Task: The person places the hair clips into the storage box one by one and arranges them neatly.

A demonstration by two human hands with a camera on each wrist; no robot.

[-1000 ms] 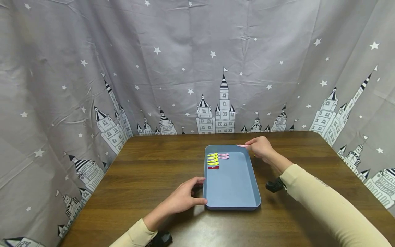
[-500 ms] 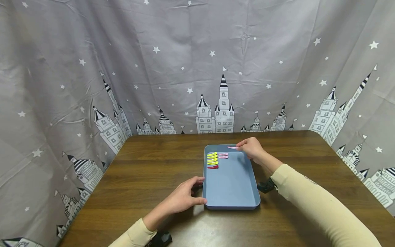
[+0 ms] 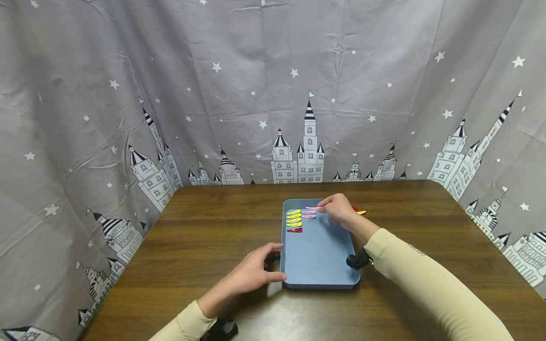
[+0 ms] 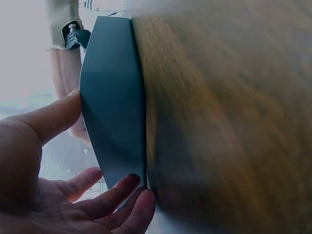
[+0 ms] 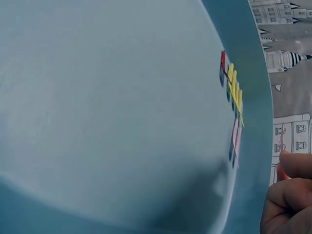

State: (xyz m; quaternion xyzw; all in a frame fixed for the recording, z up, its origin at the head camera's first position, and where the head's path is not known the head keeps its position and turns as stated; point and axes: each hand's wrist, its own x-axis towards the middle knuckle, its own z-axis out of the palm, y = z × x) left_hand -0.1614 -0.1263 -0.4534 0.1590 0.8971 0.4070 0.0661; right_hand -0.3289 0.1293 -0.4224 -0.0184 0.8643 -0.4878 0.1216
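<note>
My right hand (image 3: pixel 337 207) pinches a pink snap hair clip (image 3: pixel 312 207) over the far end of the blue-grey tray (image 3: pixel 320 258). In the right wrist view that clip (image 5: pixel 282 137) sticks up from between thumb and finger. Close below it, two pink clips (image 3: pixel 309 216) lie in the tray. To their left runs a column of several yellow clips (image 3: pixel 293 218), with one red clip (image 3: pixel 294 230) nearest me. My left hand (image 3: pixel 255 271) rests against the tray's left side. Its thumb touches the rim, and its loosely spread fingers (image 4: pixel 109 202) are at the outer wall.
More clips, red and yellow (image 3: pixel 361 212), lie on the wooden table (image 3: pixel 213 222) just right of the tray, partly hidden behind my right hand. A grey curtain (image 3: pixel 239 94) printed with castles hangs behind the table's far edge.
My right hand has carried the pink clip leftward from the tray's far right corner to above the pink clips. Red and yellow clips beyond it have come into view. The left hand stays put.
</note>
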